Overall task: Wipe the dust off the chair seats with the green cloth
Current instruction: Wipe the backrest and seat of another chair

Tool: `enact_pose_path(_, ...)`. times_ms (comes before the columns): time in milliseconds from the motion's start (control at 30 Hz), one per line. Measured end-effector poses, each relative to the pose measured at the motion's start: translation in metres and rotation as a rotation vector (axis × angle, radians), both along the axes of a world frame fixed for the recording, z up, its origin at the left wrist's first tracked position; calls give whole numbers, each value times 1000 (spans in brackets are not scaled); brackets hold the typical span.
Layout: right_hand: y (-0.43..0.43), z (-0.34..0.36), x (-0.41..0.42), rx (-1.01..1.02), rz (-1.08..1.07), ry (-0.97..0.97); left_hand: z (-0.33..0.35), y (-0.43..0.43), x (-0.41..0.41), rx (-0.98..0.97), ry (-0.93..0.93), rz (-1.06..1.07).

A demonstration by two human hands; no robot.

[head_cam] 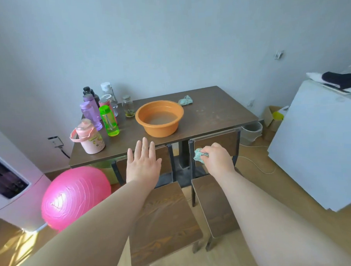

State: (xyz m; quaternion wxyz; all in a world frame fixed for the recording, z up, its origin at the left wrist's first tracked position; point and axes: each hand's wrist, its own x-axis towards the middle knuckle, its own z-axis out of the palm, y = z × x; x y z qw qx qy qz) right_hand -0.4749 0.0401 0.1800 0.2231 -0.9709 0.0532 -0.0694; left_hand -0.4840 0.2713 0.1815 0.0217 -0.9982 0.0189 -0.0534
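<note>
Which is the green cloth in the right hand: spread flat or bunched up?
Bunched up. The green cloth is a crumpled wad gripped by the right hand, only partly showing.

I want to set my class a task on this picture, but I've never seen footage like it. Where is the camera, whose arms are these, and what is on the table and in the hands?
No machine here: a person wears one wide-angle camera on the head, looking forward and down, so both arms are that person's own. The left hand is open, fingers straight, holding nothing. The right hand has a crumpled green cloth in its grip. Below the arms are two wooden chair seats, a left seat and a right seat. On the table stand an orange basin that seems to hold water, several drink bottles, a pink jug and a second small cloth. A pink ball lies on the floor at the left.
</note>
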Motion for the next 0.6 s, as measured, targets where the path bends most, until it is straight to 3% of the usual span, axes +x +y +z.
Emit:
enact_pose_path(267, -130, 14, 14, 21, 51, -23, 12, -141, 0, 30, 12, -5)
enact_pose_path(600, -214, 13, 49, 33, 62, -35, 21, -219, 43, -33, 51, 16)
